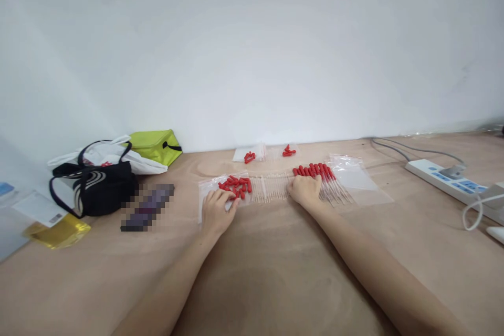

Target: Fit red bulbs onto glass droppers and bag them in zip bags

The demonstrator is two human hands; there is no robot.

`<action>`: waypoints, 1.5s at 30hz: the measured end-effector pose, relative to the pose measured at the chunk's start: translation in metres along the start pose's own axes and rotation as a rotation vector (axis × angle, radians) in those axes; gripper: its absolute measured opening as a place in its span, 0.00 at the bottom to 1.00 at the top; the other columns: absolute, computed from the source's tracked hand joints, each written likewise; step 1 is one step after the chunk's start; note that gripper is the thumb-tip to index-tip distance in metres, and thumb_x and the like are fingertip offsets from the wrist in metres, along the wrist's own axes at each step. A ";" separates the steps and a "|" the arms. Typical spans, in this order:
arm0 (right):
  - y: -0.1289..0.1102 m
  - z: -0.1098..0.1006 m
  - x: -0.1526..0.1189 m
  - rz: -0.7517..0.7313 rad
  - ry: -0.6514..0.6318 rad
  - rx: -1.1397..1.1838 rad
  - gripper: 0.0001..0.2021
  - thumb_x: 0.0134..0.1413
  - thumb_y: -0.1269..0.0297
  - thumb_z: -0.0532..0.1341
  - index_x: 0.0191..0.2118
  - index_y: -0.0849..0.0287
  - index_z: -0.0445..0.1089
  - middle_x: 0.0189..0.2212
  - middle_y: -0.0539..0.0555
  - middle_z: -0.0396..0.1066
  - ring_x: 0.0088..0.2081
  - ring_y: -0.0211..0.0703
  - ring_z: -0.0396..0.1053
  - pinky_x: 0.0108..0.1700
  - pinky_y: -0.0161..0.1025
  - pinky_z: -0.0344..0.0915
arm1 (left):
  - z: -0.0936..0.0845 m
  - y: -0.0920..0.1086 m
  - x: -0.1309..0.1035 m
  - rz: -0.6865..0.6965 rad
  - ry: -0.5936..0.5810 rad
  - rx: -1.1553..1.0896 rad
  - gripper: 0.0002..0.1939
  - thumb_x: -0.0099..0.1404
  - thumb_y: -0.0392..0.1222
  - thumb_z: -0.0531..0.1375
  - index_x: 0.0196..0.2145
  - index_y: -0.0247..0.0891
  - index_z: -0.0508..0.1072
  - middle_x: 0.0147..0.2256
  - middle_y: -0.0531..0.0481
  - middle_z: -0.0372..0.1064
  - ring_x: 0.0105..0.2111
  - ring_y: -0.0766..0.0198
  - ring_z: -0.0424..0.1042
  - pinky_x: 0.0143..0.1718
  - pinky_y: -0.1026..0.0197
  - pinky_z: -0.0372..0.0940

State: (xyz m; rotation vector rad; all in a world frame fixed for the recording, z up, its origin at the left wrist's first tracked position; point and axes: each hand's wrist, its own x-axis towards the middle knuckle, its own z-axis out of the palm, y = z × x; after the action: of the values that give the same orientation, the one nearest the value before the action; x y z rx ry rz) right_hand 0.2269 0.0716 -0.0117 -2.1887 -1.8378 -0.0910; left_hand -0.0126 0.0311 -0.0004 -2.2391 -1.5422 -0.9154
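Note:
My left hand (215,214) rests over the left plastic bag (205,187), its fingers apart and reaching to a pile of small red pieces (235,185). Beside that pile lies a row of thin pale sticks (271,187), side by side. At the right end of this row is my right hand (305,190), its fingers curled closed; what is between them is hidden. Just past it lie several sticks with red heads (321,170), heads pointing away from me, partly on another clear bag (356,176).
Two small bags with red pieces (249,157) lie near the wall. On the left are a black bag (104,186), a lime-green bag (153,147), a blurred dark object (148,207) and a yellow packet (59,231). A power strip (444,181) with cables stands right.

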 end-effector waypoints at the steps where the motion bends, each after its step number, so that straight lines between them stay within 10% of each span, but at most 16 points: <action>1: -0.001 0.000 0.000 -0.006 0.005 0.000 0.14 0.48 0.65 0.51 0.26 0.66 0.71 0.25 0.63 0.71 0.30 0.49 0.67 0.41 0.46 0.44 | 0.000 -0.003 0.003 -0.001 -0.004 0.041 0.06 0.56 0.42 0.59 0.27 0.38 0.72 0.28 0.48 0.69 0.31 0.57 0.64 0.34 0.57 0.57; 15: 0.038 -0.004 -0.060 -0.305 0.448 0.152 0.12 0.54 0.62 0.50 0.26 0.61 0.64 0.21 0.53 0.68 0.29 0.43 0.62 0.34 0.40 0.45 | 0.010 0.008 0.020 0.063 -0.058 0.245 0.09 0.55 0.44 0.58 0.22 0.37 0.72 0.28 0.45 0.67 0.33 0.53 0.63 0.33 0.54 0.54; 20: 0.060 0.000 -0.076 -0.444 0.354 0.390 0.10 0.57 0.63 0.47 0.29 0.60 0.61 0.24 0.53 0.68 0.27 0.41 0.64 0.35 0.39 0.50 | -0.009 0.025 -0.002 0.061 0.081 0.041 0.06 0.56 0.41 0.56 0.26 0.37 0.71 0.29 0.46 0.66 0.32 0.56 0.64 0.33 0.55 0.57; 31: 0.056 -0.006 -0.085 -0.565 0.253 0.517 0.11 0.57 0.69 0.46 0.38 0.60 0.64 0.29 0.54 0.68 0.31 0.41 0.65 0.36 0.40 0.54 | -0.003 0.055 -0.021 0.013 -0.411 -0.477 0.06 0.55 0.36 0.57 0.32 0.38 0.71 0.33 0.49 0.65 0.32 0.63 0.67 0.35 0.60 0.63; 45: 0.032 -0.021 -0.101 -0.703 0.092 0.580 0.09 0.56 0.70 0.49 0.36 0.59 0.66 0.27 0.51 0.69 0.28 0.37 0.63 0.37 0.38 0.49 | 0.005 0.065 -0.022 0.001 -0.409 -0.747 0.05 0.62 0.37 0.51 0.34 0.37 0.66 0.30 0.51 0.70 0.30 0.64 0.68 0.32 0.64 0.61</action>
State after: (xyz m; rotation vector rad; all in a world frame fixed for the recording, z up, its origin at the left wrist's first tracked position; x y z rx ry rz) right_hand 0.2420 -0.0347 -0.0200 -1.0918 -2.1450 0.1768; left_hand 0.0434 -0.0086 -0.0096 -3.1059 -1.5105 -1.2450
